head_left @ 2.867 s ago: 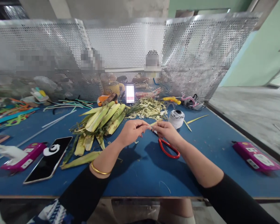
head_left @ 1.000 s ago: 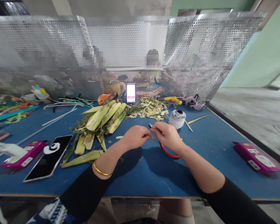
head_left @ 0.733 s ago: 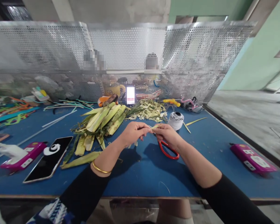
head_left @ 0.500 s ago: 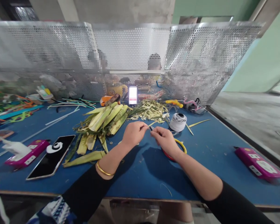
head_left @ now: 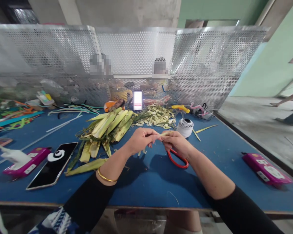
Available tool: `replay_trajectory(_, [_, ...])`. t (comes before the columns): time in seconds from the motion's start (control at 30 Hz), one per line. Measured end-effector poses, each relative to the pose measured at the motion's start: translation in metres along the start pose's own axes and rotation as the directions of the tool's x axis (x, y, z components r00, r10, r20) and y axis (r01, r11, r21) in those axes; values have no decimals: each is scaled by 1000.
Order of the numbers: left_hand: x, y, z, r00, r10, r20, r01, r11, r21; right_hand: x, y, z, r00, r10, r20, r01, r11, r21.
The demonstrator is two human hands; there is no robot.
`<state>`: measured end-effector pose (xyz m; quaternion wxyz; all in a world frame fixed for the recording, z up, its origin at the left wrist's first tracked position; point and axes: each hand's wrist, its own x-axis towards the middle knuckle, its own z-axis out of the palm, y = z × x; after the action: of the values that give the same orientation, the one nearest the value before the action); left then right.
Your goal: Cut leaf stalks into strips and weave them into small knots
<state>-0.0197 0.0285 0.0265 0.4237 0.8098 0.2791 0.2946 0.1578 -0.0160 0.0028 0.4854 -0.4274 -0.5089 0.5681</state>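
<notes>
My left hand (head_left: 143,140) and my right hand (head_left: 174,142) meet over the middle of the blue table, fingertips pinched close together. Between them runs a pale green strip of husk (head_left: 168,133), lying across the fingers of my right hand. Both hands are closed on it. Just below my right hand shows the red handle loop of scissors (head_left: 178,163); the blades are hidden, and whether the hand touches them I cannot tell. A spool of white-grey string (head_left: 185,127) stands behind my right hand. To the left lies a heap of pale green corn husks (head_left: 112,125).
Shredded husk pieces (head_left: 158,116) are piled at the back, before a perforated metal screen (head_left: 136,48). A phone (head_left: 52,165) and a purple power strip (head_left: 26,162) lie left; another purple power strip (head_left: 266,169) lies right. People are behind the screen.
My right hand has turned, and the strip now lies over its fingers. The dark tip between the fingertips no longer shows. The red scissor loop shows more fully. A walker's legs appear at far right.
</notes>
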Motion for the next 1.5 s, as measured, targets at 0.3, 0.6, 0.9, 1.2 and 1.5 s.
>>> replay_trajectory(0.3, [2,-14,16,959,226,-172,-58,749,660,-7,14,23,944,-279,-175,175,874,-453])
replay_trajectory(0.6, [-5,-15,26,943,327,-68,-117,513,850,-7,11,16,848,-465,-255,158,680,-716])
replay_trajectory(0.9, [-9,-14,37,925,376,-46,-152,481,863,4,18,9,848,-300,-437,68,880,-471])
replay_trajectory(1.2, [0,-9,30,989,34,-147,5,966,257,7,13,-1,876,-302,-376,129,898,-421])
replay_trajectory(1.5, [5,-15,17,990,-130,-55,131,991,17,2,7,7,927,-220,-302,154,962,-227])
